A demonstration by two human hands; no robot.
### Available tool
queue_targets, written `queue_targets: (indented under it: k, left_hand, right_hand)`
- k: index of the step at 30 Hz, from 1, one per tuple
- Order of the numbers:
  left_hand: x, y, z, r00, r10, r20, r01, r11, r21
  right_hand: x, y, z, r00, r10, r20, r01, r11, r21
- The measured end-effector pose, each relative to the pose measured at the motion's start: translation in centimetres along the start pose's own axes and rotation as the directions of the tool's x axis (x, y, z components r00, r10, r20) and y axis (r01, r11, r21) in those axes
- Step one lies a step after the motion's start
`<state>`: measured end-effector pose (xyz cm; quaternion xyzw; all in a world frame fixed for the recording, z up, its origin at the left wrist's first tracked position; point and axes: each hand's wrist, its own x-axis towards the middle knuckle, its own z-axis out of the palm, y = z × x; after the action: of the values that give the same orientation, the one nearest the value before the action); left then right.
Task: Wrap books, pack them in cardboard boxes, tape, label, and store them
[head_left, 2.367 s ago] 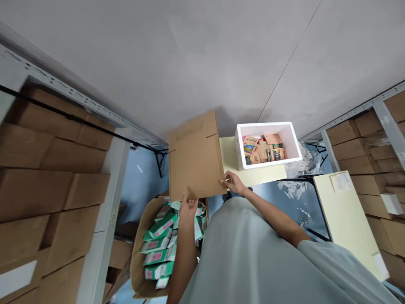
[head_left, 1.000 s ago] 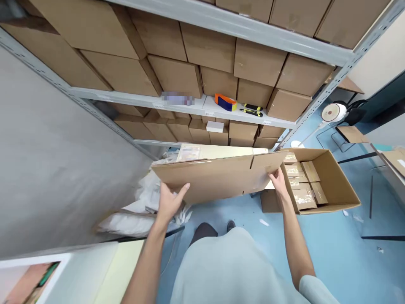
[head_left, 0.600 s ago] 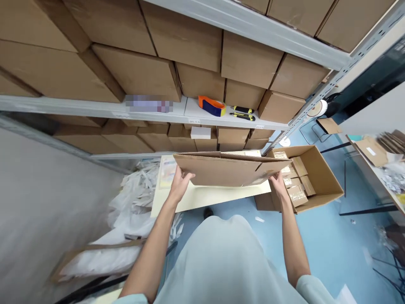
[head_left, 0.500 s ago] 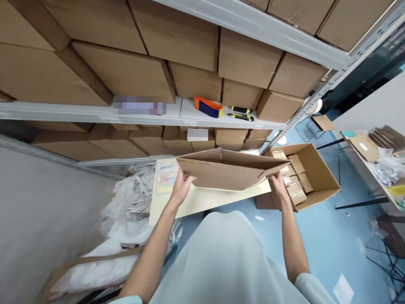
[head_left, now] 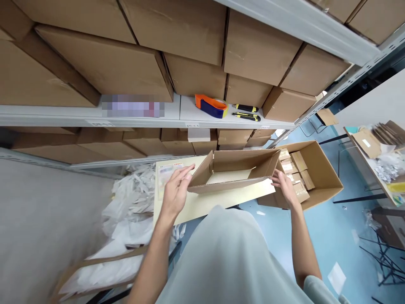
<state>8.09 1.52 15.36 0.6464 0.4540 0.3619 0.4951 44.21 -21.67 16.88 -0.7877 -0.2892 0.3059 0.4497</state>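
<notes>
A cardboard carton (head_left: 218,186), squared out with its top open, stands over a pale yellow board (head_left: 198,205); the board's surface shows through its bottom. At the carton's left end is my left hand (head_left: 175,192), its fingers stretched out and its thumb by the carton's edge. My right hand (head_left: 285,187) is at the other end, fingers apart, the tips against or just beside the cardboard. Neither hand is wrapped round the carton. A printed sheet (head_left: 162,177) lies on the board's left part, partly behind my left hand.
Brown boxes (head_left: 193,78) fill the shelf rack ahead. On its ledge lie an orange and blue tape dispenser (head_left: 211,106) and box cutters (head_left: 246,116). A large carton (head_left: 327,175) holding small boxes stands right; white scraps (head_left: 136,194) are heaped left. A cluttered table (head_left: 376,169) stands farther right.
The carton has gone from a narrow, partly flattened shape to a wide-open rectangle and sits lower. Both hands have loosened from gripping its ends to outstretched fingers.
</notes>
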Motion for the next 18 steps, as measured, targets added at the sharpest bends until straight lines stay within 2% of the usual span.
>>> queue_targets:
  k: [3, 5, 8, 10, 14, 18]
  left_hand:
    - [1.1, 2.5, -0.4, 0.999, 0.025, 0.033, -0.034, 0.948, 0.317]
    - [1.5, 3.3, -0.4, 0.998, 0.026, 0.060, -0.051, 0.891, 0.450]
    - [1.1, 3.6, -0.3, 0.995, 0.065, 0.074, -0.095, 0.828, 0.553]
    - [0.4, 3.8, 0.2, 0.995, 0.094, 0.017, -0.085, 0.794, 0.602]
    - [-1.2, 4.6, 3.3, 0.989, 0.082, -0.124, 0.020, 0.755, 0.655]
    - [-2.2, 5.4, 7.0, 0.995, 0.044, -0.094, 0.019, 0.811, 0.585]
  right_hand:
    - [1.6, -1.6, 0.2, 0.994, 0.028, -0.107, -0.034, 0.998, -0.059]
    - [2.7, -2.8, 0.4, 0.991, -0.005, -0.130, -0.014, 0.990, -0.143]
    - [3.3, -4.9, 0.0, 0.989, -0.117, -0.093, 0.076, 0.929, -0.362]
    - [3.0, -6.4, -0.4, 0.978, -0.205, -0.039, 0.160, 0.858, -0.488]
    - [2.5, -8.4, -0.3, 0.938, -0.311, 0.155, 0.342, 0.751, -0.564]
    - [3.4, -7.9, 0.4, 0.903, -0.337, 0.266, 0.430, 0.695, -0.577]
